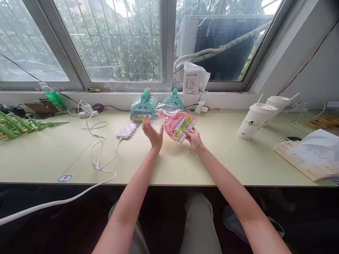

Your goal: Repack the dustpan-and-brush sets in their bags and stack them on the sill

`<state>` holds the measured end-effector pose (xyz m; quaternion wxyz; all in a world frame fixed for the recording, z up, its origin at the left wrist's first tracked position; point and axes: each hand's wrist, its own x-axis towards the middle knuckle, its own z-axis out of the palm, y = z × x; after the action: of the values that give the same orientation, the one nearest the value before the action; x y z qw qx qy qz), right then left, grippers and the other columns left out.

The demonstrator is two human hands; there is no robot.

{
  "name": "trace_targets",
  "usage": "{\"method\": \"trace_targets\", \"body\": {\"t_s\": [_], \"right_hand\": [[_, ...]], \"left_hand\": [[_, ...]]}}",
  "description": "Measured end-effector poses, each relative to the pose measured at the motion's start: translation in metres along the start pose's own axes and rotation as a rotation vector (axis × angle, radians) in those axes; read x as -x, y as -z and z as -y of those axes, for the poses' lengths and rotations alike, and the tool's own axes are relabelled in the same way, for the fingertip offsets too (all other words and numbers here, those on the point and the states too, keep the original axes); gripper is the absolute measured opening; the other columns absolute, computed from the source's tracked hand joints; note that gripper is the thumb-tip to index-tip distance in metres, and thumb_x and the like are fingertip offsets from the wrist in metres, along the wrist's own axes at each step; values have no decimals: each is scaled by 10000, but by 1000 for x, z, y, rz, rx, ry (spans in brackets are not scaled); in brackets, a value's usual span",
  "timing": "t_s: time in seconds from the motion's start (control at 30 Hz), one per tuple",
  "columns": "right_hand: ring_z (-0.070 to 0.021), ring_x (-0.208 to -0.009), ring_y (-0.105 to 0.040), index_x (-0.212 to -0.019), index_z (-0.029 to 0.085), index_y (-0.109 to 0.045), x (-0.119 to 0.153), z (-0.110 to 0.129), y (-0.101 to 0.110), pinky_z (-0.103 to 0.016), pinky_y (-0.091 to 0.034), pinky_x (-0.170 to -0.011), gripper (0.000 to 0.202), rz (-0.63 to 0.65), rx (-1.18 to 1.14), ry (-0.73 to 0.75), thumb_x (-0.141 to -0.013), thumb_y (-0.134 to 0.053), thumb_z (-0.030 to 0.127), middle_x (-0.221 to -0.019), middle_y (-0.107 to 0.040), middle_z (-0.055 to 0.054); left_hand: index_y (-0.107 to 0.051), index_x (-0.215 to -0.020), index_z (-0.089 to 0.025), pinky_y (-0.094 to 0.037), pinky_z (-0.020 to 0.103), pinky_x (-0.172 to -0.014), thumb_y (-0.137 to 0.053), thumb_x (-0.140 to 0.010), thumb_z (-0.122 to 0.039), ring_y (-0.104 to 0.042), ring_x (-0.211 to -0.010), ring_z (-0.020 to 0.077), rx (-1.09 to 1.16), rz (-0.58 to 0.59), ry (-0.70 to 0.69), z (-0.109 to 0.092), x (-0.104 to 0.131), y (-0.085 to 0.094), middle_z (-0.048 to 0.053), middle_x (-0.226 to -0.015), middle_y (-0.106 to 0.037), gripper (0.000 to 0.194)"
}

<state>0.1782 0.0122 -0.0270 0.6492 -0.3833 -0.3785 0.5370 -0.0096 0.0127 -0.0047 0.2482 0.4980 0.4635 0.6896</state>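
Note:
A pink dustpan and brush set (178,125) in clear plastic wrap hangs tilted above the table, its handle pointing up and left. My right hand (194,138) grips its lower right edge, beside the printed label. Just left of the set, my left hand (153,133) is raised with fingers spread and nothing in it. Behind that hand a row of teal dustpan and brush sets (143,106), also wrapped, stands near the windowsill. Another teal set (174,100) stands behind the pink one, which partly hides it.
A blurred-out phone (128,130) with a white cable (99,155) lies on the table (212,165) at left. Green plastic pieces (16,125) are piled far left. Two lidded cups (255,120) and a paper bag (308,155) are at right. A tissue pack (193,79) sits on the sill.

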Motion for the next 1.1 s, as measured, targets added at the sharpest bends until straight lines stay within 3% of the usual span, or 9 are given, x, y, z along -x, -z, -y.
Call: {"method": "trace_targets", "body": {"t_s": [0.07,0.1,0.2,0.27,0.47,0.77,0.93,1.0,1.1], "right_hand": [[-186,-881,-691,-943,221,-546,1,1,-1,-378,-583,-858,313,8,-19,20,-694,-733,190,-962,-702,-27],[-193,-899,-689,-936,219,-550,1,2,-1,-383,-581,-863,314,16,-24,31,-688,-743,207,-973,-701,-31],[-212,-942,-681,-932,206,-581,2,1,-3,-393,-578,-871,322,62,-35,40,-670,-766,241,-1009,-701,-47],[-215,-944,-679,-932,194,-609,2,0,-4,-389,-578,-869,318,89,-37,30,-663,-771,248,-1025,-702,-53],[-212,-965,-672,-910,186,-634,1,-2,-4,-369,-575,-870,276,38,-55,55,-671,-760,246,-1021,-710,-53],[-229,-958,-668,-892,197,-640,0,1,-4,-374,-570,-864,331,18,-63,68,-614,-797,280,-973,-717,-45],[-239,-1001,-656,-924,203,-629,0,4,-4,-390,-566,-874,357,-19,-60,135,-617,-789,290,-983,-705,-48],[-241,-1006,-654,-937,206,-621,0,4,-6,-399,-565,-875,373,-29,-62,159,-617,-789,298,-986,-703,-50],[-241,-996,-655,-927,206,-617,0,3,-8,-402,-564,-871,392,1,-77,152,-597,-805,300,-989,-706,-51]], "left_hand": [[-243,-1441,-278,-217,427,-1147,-710,-758,-363,-117,-1457,258,91,-131,128,3,-6,1,90,-1558,-207,832],[-244,-1433,-272,-258,410,-1131,-700,-765,-388,-184,-1443,251,179,-125,213,5,-9,1,101,-1542,-244,817],[-421,-1317,-233,-407,367,-1026,-671,-778,-427,-468,-1284,233,481,154,450,12,-13,-2,115,-1379,-484,625],[-526,-1223,-220,-465,355,-955,-690,-754,-407,-576,-1150,223,589,374,495,14,-11,-6,90,-1241,-599,531],[-590,-1185,-223,-498,393,-898,-730,-705,-382,-617,-1062,245,479,668,480,7,6,-15,81,-1150,-660,524],[-470,-1323,-262,-475,446,-929,-658,-762,-473,-541,-1185,284,369,720,439,3,19,-19,100,-1313,-569,629],[-473,-1322,-295,-447,435,-965,-644,-779,-487,-480,-1254,276,391,849,557,2,23,-25,83,-1378,-516,600],[-457,-1338,-300,-422,430,-993,-570,-820,-534,-469,-1269,264,468,786,585,0,21,-27,73,-1378,-517,580],[-410,-1381,-287,-404,424,-1014,-521,-858,-507,-476,-1267,253,638,658,450,-5,18,-26,66,-1364,-532,578]]}}
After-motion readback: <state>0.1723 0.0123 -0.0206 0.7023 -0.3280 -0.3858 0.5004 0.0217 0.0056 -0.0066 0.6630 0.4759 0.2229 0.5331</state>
